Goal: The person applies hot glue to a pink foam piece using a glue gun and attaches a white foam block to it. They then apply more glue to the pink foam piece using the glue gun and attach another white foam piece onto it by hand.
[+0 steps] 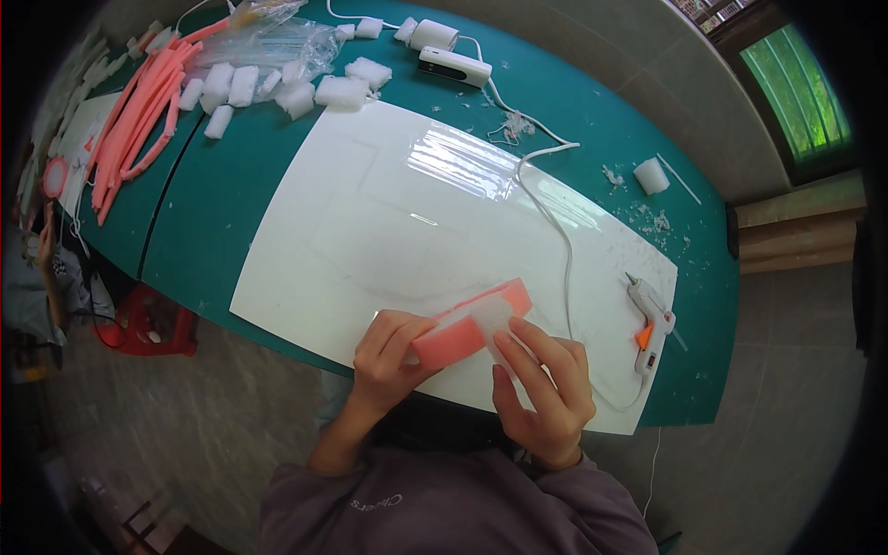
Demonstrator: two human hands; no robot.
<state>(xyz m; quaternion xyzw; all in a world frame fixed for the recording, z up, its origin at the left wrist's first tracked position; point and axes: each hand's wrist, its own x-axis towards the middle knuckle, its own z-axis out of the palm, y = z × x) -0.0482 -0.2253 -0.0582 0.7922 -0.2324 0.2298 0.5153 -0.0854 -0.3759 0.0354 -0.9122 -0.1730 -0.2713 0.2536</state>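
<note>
Both hands grasp one pink foam strip (467, 328) at the near edge of the white sheet (370, 222): the left hand (393, 356) grips its near end, the right hand (546, 384) pinches the white wrap around its middle. A glue gun (650, 324) lies just right; pink strips (139, 120) and white foam blocks (277, 88) lie far across the green surface (213, 203).

A crumpled clear plastic bag (277, 37) is lying at the worktop's (222, 194) far edge, beside white foam blocks (287, 88).
</note>
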